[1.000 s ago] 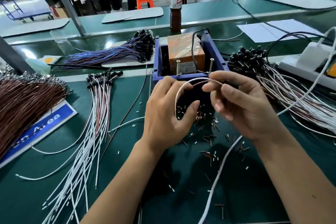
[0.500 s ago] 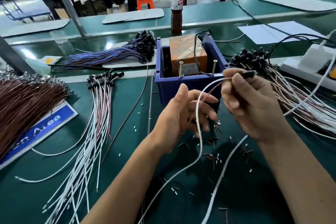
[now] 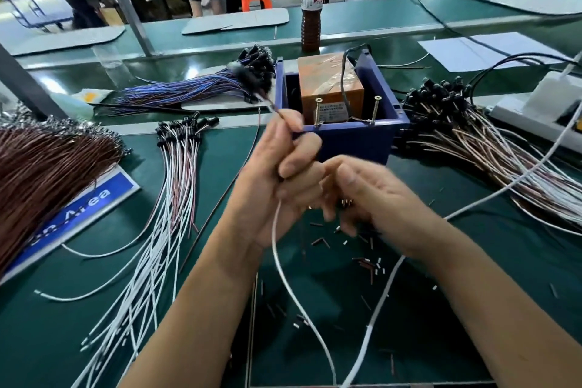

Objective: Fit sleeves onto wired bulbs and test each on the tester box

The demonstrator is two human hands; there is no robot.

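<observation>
Bare green desk lies open on the near right. The blue tester box blocks straight ahead, flanked by white wires left and brown-wired bulbs right.

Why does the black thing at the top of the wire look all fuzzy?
In the head view, the bulb end is smeared by motion blur above the left hand gripping its wire; the right hand fingertips blur too. The tester box stays sharp, and the far table edges bend from the wide lens.
</observation>
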